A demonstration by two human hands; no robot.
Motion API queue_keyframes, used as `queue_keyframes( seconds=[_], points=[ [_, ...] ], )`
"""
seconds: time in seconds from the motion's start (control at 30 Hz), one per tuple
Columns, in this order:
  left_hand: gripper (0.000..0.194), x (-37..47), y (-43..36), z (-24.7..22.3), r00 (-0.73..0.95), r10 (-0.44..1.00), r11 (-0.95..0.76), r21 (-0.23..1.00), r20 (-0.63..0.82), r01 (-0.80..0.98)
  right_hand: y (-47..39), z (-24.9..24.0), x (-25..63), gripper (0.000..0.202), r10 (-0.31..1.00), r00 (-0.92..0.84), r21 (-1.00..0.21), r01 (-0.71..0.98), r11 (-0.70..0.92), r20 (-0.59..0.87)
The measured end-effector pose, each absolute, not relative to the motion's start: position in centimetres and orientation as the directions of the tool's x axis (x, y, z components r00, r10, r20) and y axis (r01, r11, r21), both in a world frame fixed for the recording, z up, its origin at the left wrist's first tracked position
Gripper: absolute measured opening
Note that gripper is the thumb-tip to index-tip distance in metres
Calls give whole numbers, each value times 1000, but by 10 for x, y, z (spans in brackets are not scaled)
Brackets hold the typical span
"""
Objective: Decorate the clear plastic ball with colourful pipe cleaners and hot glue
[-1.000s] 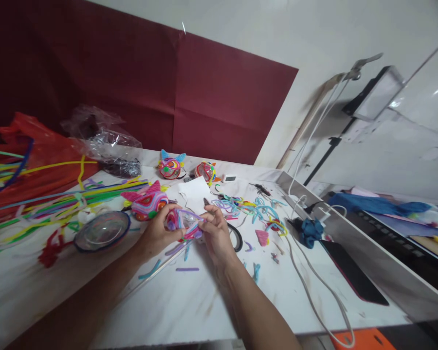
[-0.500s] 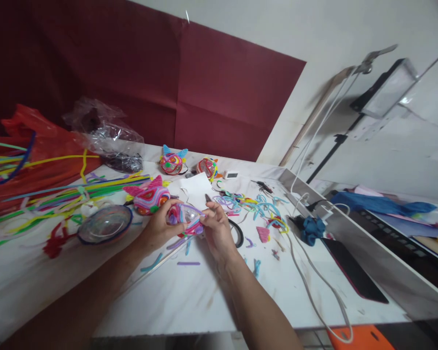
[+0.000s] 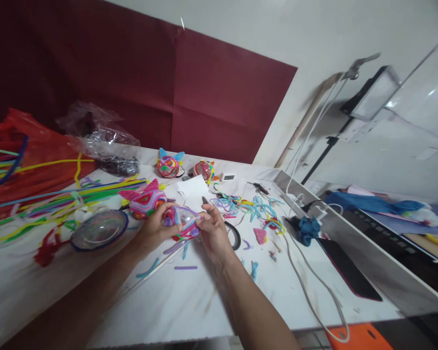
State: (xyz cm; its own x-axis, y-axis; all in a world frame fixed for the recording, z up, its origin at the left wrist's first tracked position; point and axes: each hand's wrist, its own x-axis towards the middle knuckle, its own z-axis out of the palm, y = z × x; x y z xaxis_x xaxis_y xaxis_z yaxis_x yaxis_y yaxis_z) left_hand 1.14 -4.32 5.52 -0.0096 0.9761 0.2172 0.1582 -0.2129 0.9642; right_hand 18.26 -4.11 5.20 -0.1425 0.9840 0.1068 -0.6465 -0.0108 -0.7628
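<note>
Between my hands, above the table, is a clear plastic ball (image 3: 185, 215) partly wound with pink, purple and blue pipe cleaners. My left hand (image 3: 156, 227) is closed round its left side, thumb in front. At the ball's right edge, my right hand (image 3: 212, 228) pinches a purple pipe cleaner against it; the fingertips hide the exact contact. Just behind my left hand sits a pink-eared pipe-cleaner animal head (image 3: 146, 200). To the left lies a clear plastic dome (image 3: 100, 229) with a dark blue rim. Short purple and blue pipe-cleaner pieces (image 3: 186, 268) lie in front of my hands.
Two finished-looking animal heads (image 3: 169, 165) stand at the back beside a white paper (image 3: 193, 187). Long pipe cleaners (image 3: 95, 194) fill the left. A black tape roll (image 3: 234, 236), tangled pipe cleaners (image 3: 257, 206), a white cable (image 3: 302, 272) and a black phone-like slab (image 3: 346, 267) lie to the right.
The whole view has shifted slightly, so things appear a little lower and further left. Both hands keep their hold on the ball, with only a slight shift of the right fingers.
</note>
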Motion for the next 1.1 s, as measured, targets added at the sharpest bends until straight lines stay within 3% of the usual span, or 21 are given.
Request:
queue_keyframes(
  seconds=[0.27,1.1],
  points=[
    [47,13,-45,60,-4,978,-203,967,206,154,-38,51,181,34,992,-90,-768,-640,12,91],
    [48,14,-45,60,17,979,-204,966,204,157,-32,47,185,41,992,-114,-748,-663,-29,63]
  ],
)
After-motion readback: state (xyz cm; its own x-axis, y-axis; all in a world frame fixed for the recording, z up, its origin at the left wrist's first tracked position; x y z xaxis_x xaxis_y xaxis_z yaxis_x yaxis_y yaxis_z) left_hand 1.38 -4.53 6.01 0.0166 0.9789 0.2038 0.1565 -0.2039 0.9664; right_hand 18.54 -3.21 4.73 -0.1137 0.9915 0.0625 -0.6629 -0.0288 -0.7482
